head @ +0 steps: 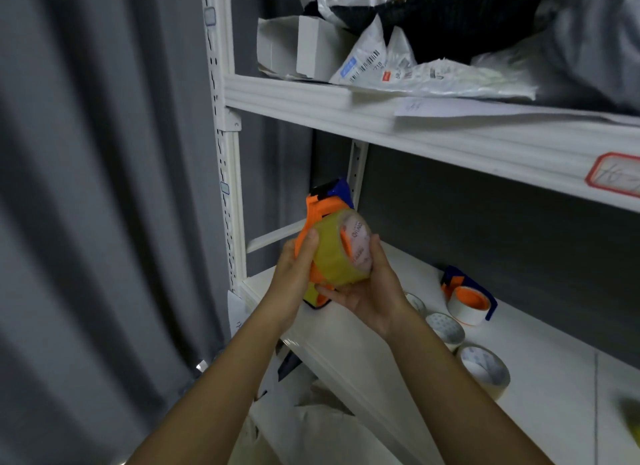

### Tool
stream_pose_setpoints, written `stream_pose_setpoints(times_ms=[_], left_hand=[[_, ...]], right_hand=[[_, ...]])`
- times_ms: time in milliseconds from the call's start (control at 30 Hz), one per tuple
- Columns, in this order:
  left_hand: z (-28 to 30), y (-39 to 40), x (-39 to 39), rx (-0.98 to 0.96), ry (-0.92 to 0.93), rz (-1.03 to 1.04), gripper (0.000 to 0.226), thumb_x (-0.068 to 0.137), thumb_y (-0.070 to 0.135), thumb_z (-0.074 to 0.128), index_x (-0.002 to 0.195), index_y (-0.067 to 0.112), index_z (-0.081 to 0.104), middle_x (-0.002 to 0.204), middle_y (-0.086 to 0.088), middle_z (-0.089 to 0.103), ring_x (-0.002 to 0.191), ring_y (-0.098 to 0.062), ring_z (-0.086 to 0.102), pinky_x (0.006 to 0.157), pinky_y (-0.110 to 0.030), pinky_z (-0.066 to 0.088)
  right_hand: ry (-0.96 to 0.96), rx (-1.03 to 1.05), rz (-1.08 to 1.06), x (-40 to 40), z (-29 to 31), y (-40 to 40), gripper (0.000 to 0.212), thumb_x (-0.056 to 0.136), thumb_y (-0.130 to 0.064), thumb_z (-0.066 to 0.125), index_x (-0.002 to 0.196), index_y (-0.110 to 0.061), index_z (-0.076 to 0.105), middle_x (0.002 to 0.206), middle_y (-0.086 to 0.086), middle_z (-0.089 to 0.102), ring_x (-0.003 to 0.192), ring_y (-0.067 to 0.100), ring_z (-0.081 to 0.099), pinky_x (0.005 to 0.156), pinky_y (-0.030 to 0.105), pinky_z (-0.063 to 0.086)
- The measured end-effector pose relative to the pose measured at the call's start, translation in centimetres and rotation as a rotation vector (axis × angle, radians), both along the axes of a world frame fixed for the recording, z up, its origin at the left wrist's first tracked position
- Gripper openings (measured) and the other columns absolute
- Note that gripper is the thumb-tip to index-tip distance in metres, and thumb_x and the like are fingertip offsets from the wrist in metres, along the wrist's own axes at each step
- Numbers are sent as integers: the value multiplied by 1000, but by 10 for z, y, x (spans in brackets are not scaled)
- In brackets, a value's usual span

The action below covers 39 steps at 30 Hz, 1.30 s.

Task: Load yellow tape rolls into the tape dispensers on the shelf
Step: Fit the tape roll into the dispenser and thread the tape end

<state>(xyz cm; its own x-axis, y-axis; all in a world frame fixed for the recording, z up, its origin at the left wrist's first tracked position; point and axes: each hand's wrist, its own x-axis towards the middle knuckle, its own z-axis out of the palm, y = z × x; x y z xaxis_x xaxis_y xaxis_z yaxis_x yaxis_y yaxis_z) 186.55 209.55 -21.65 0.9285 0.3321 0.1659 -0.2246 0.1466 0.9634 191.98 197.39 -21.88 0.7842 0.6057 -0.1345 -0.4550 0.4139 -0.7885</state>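
An orange and blue tape dispenser is held in front of the white shelf, with a yellow tape roll sitting on its orange hub. My left hand grips the dispenser's left side, thumb on the roll. My right hand cups the roll from below and the right. A second orange and blue dispenser lies on the shelf with a white roll in it.
Several white tape rolls lie on the shelf right of my hands. A yellow blur sits at the right edge. The upper shelf carries plastic mail bags and a white box. A grey curtain hangs at left.
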Motion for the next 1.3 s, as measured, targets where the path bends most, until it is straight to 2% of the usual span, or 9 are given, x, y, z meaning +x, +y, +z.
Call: stream_pose_setpoints(times_ms=[100, 200, 333, 400, 533, 667, 900, 1100, 1300], left_hand=[[-3, 16, -4, 52, 118, -37, 64, 80, 61, 46, 127, 18, 49, 124, -7, 60, 109, -16, 60, 84, -26, 51], [2, 27, -9, 43, 186, -134, 50, 92, 53, 42, 125, 20, 56, 120, -8, 65, 109, -21, 63, 87, -31, 53], [12, 24, -17, 64, 316, -202, 62, 67, 81, 32, 102, 39, 61, 90, 11, 72, 94, -10, 66, 70, -27, 54], [12, 20, -17, 77, 360, -167, 61, 70, 82, 31, 103, 38, 57, 98, 6, 68, 97, -13, 63, 72, -30, 54], [8, 14, -13, 83, 293, 2, 65, 82, 75, 24, 114, 30, 58, 107, -1, 68, 98, -16, 64, 76, -28, 53], [10, 12, -9, 88, 192, 139, 60, 85, 70, 16, 98, 34, 62, 96, 4, 69, 93, -13, 66, 77, -28, 52], [6, 11, -10, 39, 170, 260, 88, 73, 77, 5, 112, 25, 63, 112, -6, 67, 108, -20, 61, 103, -45, 44], [0, 15, -8, 35, 189, 346, 78, 87, 69, 6, 112, 22, 63, 107, -4, 67, 104, -18, 63, 96, -33, 46], [-1, 13, -10, 95, 204, 340, 81, 83, 73, 4, 110, 24, 63, 106, -4, 67, 103, -19, 63, 100, -40, 46]], right_hand=[[-134, -171, -158, 0, 1, 4, 54, 92, -58, 35, 127, -21, 53, 120, 12, 63, 107, 27, 62, 83, 44, 55], [-307, -371, -252, -3, 2, 7, 54, 91, -60, 35, 124, -22, 55, 113, 9, 66, 101, 23, 64, 82, 41, 56], [-535, -556, -297, -9, 1, 10, 41, 92, -62, 30, 106, -38, 60, 103, -5, 66, 95, 11, 63, 86, 37, 54], [-659, -611, -305, -13, -2, 13, 35, 94, -59, 29, 106, -43, 57, 102, -12, 62, 94, 1, 60, 84, 26, 51], [-817, -661, -378, -19, -2, 19, 28, 97, -49, 29, 114, -38, 49, 93, -24, 55, 82, -24, 52, 61, -3, 39], [-816, -615, -407, -20, -1, 23, 32, 99, -42, 31, 119, -28, 51, 99, -13, 58, 86, -11, 56, 63, -3, 40], [-764, -511, -382, -25, 2, 30, 32, 97, -44, 35, 122, -31, 50, 106, -15, 58, 96, -2, 57, 69, 7, 46], [-643, -478, -396, -27, 9, 41, 25, 94, -56, 28, 100, -45, 50, 96, -20, 57, 92, 2, 58, 68, 16, 44], [-633, -446, -526, -26, -1, 48, 28, 95, -51, 33, 115, -36, 48, 100, -17, 58, 90, -1, 59, 61, 8, 45]])
